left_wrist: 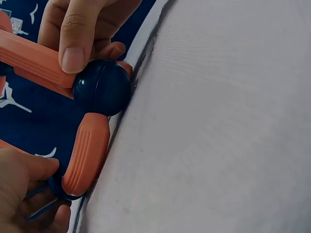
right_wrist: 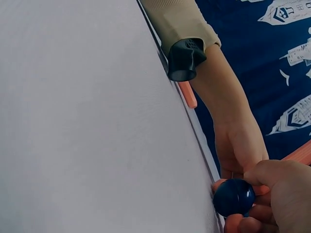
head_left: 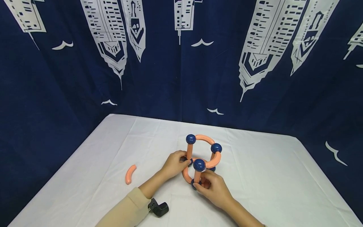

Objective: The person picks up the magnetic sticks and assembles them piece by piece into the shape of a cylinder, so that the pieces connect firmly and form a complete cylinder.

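Note:
A frame of orange sticks and dark blue balls stands on the table in the head view. Its top has a front ball (head_left: 199,165), a left ball (head_left: 191,139) and a right ball (head_left: 216,148), joined by curved sticks (head_left: 205,138) and held up by straight sticks (head_left: 190,151). My left hand (head_left: 174,164) pinches the lower left ball (left_wrist: 57,184). With thumb and fingers, my right hand (head_left: 214,189) grips the lower front ball (right_wrist: 234,198) beside the upright stick (left_wrist: 39,58). A lower curved stick (left_wrist: 87,155) runs between these two balls.
A loose curved orange stick (head_left: 130,174) lies on the white tablecloth (head_left: 93,164) left of the hands. A black wrist camera (head_left: 158,208) sticks out from the left sleeve (head_left: 127,209). Behind the table hangs a dark blue curtain (head_left: 170,78) with white building prints.

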`<move>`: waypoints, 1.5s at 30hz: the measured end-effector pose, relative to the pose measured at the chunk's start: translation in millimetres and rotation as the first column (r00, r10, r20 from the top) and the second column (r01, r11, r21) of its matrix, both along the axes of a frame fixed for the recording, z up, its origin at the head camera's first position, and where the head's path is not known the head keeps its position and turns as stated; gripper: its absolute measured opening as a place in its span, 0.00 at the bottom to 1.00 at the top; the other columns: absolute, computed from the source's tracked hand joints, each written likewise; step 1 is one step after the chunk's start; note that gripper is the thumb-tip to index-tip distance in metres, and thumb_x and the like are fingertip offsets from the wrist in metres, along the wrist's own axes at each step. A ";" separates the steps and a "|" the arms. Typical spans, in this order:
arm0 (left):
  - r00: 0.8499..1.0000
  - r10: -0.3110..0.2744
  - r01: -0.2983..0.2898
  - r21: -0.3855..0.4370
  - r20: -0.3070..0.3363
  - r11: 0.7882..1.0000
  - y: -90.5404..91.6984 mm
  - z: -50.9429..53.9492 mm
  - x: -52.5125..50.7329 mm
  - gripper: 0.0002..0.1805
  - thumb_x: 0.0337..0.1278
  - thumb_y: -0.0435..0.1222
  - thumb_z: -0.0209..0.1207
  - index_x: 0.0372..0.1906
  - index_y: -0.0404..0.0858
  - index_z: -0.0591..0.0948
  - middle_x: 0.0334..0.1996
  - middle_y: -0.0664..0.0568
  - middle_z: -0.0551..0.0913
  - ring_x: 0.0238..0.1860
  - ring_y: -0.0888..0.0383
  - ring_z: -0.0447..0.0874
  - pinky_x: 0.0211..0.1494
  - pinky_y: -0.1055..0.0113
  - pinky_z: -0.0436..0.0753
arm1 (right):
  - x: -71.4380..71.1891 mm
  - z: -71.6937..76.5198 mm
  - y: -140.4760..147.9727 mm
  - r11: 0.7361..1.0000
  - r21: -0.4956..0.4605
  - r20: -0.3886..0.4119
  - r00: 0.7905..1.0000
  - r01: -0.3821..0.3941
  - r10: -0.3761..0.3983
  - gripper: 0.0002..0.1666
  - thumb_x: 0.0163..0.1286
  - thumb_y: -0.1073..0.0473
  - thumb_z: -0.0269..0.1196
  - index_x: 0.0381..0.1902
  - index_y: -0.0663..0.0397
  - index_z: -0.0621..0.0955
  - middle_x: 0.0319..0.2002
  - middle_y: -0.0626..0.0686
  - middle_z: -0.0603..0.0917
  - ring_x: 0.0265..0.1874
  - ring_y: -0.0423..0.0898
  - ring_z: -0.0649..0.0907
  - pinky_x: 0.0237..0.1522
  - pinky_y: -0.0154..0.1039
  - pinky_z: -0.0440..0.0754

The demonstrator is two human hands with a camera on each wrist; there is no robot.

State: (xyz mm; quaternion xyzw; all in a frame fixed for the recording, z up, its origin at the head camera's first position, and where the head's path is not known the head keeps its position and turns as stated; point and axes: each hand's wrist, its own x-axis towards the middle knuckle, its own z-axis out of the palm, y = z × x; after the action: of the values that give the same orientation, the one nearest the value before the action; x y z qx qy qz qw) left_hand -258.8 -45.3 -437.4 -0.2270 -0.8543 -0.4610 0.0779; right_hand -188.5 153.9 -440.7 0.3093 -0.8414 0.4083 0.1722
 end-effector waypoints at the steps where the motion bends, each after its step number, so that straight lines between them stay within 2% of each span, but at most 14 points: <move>1: 1.000 -0.004 0.004 0.006 0.008 1.000 -0.2 -0.2 0.0 0.12 0.59 0.33 0.63 0.45 0.31 0.83 0.42 0.44 0.84 0.44 0.50 0.84 0.47 0.62 0.82 | 0.2 -0.5 -0.8 1.000 -0.003 0.002 1.000 0.000 0.000 0.12 0.53 0.63 0.74 0.30 0.46 0.81 0.25 0.41 0.75 0.21 0.33 0.72 0.21 0.29 0.73; 5: 0.999 -0.009 0.010 -0.005 0.036 1.000 -1.9 0.7 0.6 0.13 0.60 0.34 0.63 0.47 0.31 0.83 0.43 0.43 0.83 0.45 0.50 0.84 0.47 0.62 0.82 | 0.9 -2.3 -2.6 1.000 -0.007 0.010 1.000 0.004 -0.004 0.12 0.53 0.63 0.75 0.31 0.46 0.81 0.24 0.40 0.74 0.20 0.32 0.71 0.20 0.29 0.72; 12: 0.998 0.011 -0.002 -0.150 0.064 0.989 -14.7 7.8 7.9 0.18 0.58 0.35 0.64 0.52 0.33 0.81 0.44 0.46 0.82 0.45 0.53 0.81 0.49 0.60 0.79 | -0.3 -2.4 -2.6 1.000 -0.010 0.011 1.000 0.020 -0.020 0.14 0.53 0.63 0.75 0.28 0.45 0.79 0.22 0.41 0.73 0.19 0.33 0.70 0.19 0.30 0.71; 18: 0.997 0.046 -0.030 -0.229 0.062 0.973 -39.7 20.0 28.9 0.15 0.60 0.34 0.63 0.51 0.35 0.82 0.46 0.48 0.82 0.49 0.52 0.80 0.52 0.56 0.78 | 1.2 -2.7 -1.9 1.000 -0.009 0.045 0.999 0.023 -0.023 0.14 0.53 0.63 0.75 0.28 0.45 0.78 0.22 0.41 0.73 0.19 0.33 0.70 0.19 0.30 0.71; 23: 0.992 0.124 -0.122 -0.314 -0.014 0.942 -64.8 28.8 49.5 0.13 0.56 0.33 0.65 0.47 0.38 0.83 0.47 0.50 0.81 0.52 0.50 0.79 0.54 0.53 0.76 | 1.6 -2.4 -1.5 0.999 -0.010 0.058 0.998 0.037 -0.036 0.14 0.53 0.63 0.75 0.28 0.45 0.78 0.22 0.40 0.72 0.19 0.33 0.70 0.19 0.30 0.70; 27: 0.972 0.228 -0.232 -0.360 -0.054 0.904 -85.4 32.7 63.1 0.13 0.54 0.35 0.67 0.46 0.39 0.84 0.46 0.50 0.80 0.52 0.48 0.77 0.53 0.52 0.76 | 1.4 -1.8 -1.6 0.999 -0.010 0.069 0.997 0.045 -0.044 0.14 0.52 0.63 0.75 0.28 0.45 0.78 0.22 0.40 0.72 0.19 0.33 0.70 0.18 0.30 0.70; 31: 0.933 0.352 -0.353 -0.376 -0.074 0.857 -107.0 33.1 70.6 0.10 0.51 0.35 0.68 0.38 0.38 0.82 0.35 0.51 0.78 0.39 0.52 0.75 0.41 0.57 0.76 | 1.2 -1.2 -2.0 0.999 -0.011 0.084 0.996 0.043 -0.042 0.14 0.53 0.62 0.75 0.28 0.45 0.78 0.22 0.40 0.72 0.19 0.33 0.70 0.19 0.30 0.70; 33: 0.914 0.400 -0.397 -0.364 -0.070 0.843 -118.2 32.0 71.9 0.10 0.49 0.34 0.69 0.35 0.37 0.79 0.29 0.51 0.74 0.33 0.54 0.71 0.36 0.60 0.72 | 1.5 -1.5 -2.3 0.999 -0.016 0.084 0.996 0.042 -0.041 0.14 0.53 0.63 0.75 0.28 0.45 0.78 0.22 0.40 0.72 0.19 0.34 0.70 0.19 0.30 0.71; 35: 0.897 0.438 -0.430 -0.344 -0.059 0.835 -128.5 30.6 72.1 0.12 0.48 0.34 0.69 0.34 0.36 0.76 0.26 0.51 0.72 0.30 0.55 0.69 0.34 0.61 0.70 | 1.5 -2.0 -2.4 0.999 -0.021 0.075 0.996 0.040 -0.039 0.14 0.52 0.63 0.75 0.28 0.46 0.78 0.22 0.40 0.72 0.19 0.34 0.70 0.18 0.30 0.70; 38: 0.880 0.475 -0.452 -0.328 -0.011 0.829 -141.1 29.3 71.8 0.15 0.49 0.36 0.68 0.38 0.34 0.75 0.29 0.49 0.74 0.31 0.53 0.72 0.35 0.59 0.72 | 1.3 -3.0 -2.5 0.999 -0.023 0.066 0.997 0.039 -0.037 0.14 0.52 0.63 0.75 0.28 0.46 0.78 0.22 0.40 0.72 0.19 0.33 0.70 0.18 0.30 0.70; 43: 0.869 0.484 -0.431 -0.319 0.108 0.844 -150.2 28.9 73.1 0.19 0.53 0.38 0.66 0.46 0.32 0.75 0.33 0.48 0.75 0.28 0.55 0.75 0.33 0.60 0.74 | 1.3 -3.8 -2.1 0.999 -0.022 0.065 0.997 0.037 -0.036 0.14 0.52 0.63 0.75 0.28 0.46 0.78 0.22 0.40 0.72 0.19 0.32 0.70 0.18 0.30 0.70; 45: 0.868 0.478 -0.421 -0.315 0.132 0.851 -151.0 28.6 73.8 0.20 0.53 0.38 0.65 0.48 0.31 0.75 0.32 0.49 0.74 0.27 0.57 0.74 0.32 0.61 0.73 | 1.3 -3.8 -2.0 0.999 -0.023 0.062 0.997 0.035 -0.033 0.14 0.52 0.63 0.75 0.29 0.46 0.78 0.22 0.40 0.72 0.19 0.32 0.70 0.18 0.30 0.70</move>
State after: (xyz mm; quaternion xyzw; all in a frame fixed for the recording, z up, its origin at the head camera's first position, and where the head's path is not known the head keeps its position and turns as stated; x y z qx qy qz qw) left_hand -185.1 -196.3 -408.8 0.0204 -0.9428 -0.3268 0.0631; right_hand -187.3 151.9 -444.5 0.2800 -0.8465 0.4249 0.1567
